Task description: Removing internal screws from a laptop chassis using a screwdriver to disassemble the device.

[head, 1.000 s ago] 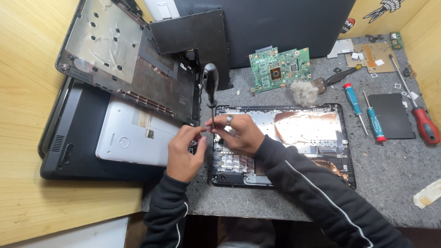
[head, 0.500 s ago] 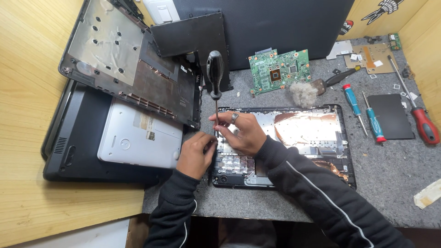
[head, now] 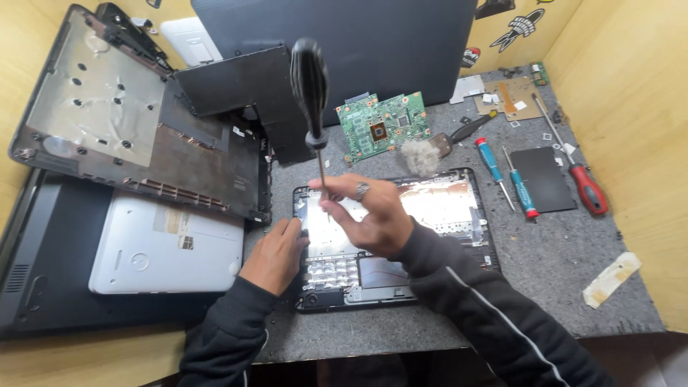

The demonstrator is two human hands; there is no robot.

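I am holding a black-handled screwdriver [head: 309,89] upright in the middle of the frame, my right hand [head: 373,215] pinching its thin shaft low down with the fingers closed narrowly around it, the handle standing tall above. Its tip is pointing down into the opened laptop shell [head: 444,208] lying at the centre of the grey surface [head: 573,287], though my hand is hiding the exact spot it is meeting. My left hand [head: 276,254] is resting on the shell's left edge, fingers curled down against it; I cannot tell whether they are gripping anything small.

The shell is looking well stripped: bare silvery metal is showing inside, and the green circuit board [head: 383,127] is already lying out just above it, beside a tuft of grey dust [head: 419,156]. I judge the teardown far along, with the remaining fasteners or inner plate still to deal with.

Further out, a dark base cover [head: 136,122] is lying inner side up in the upper left, over a white laptop [head: 168,247] at lower left. Two blue-handled screwdrivers [head: 505,175] and a red-handled screwdriver [head: 584,183] are lying at the right, flanking a black trackpad panel [head: 542,179].
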